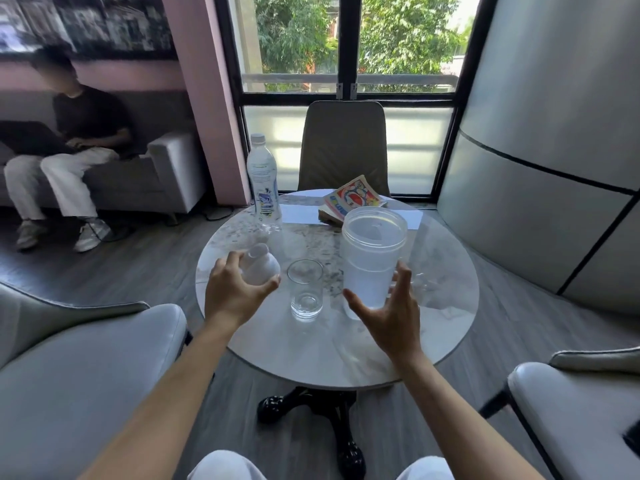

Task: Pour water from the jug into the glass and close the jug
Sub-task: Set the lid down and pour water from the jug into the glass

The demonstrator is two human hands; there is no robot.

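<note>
Left hand (232, 293): it holds the lid (260, 266), fingers closed around it, above the table's left part.
Right hand (388, 308): fingers spread wide, holding nothing, just in front of the jug, thumb at its lower part; contact cannot be told.
Jug (372, 258): upright on the round table (346, 351), top without lid, water inside.
Glass (305, 289): upright between the two hands, just left of the jug.
Bottle (264, 183): at the far left edge.
Book (353, 200): behind the jug.
</note>
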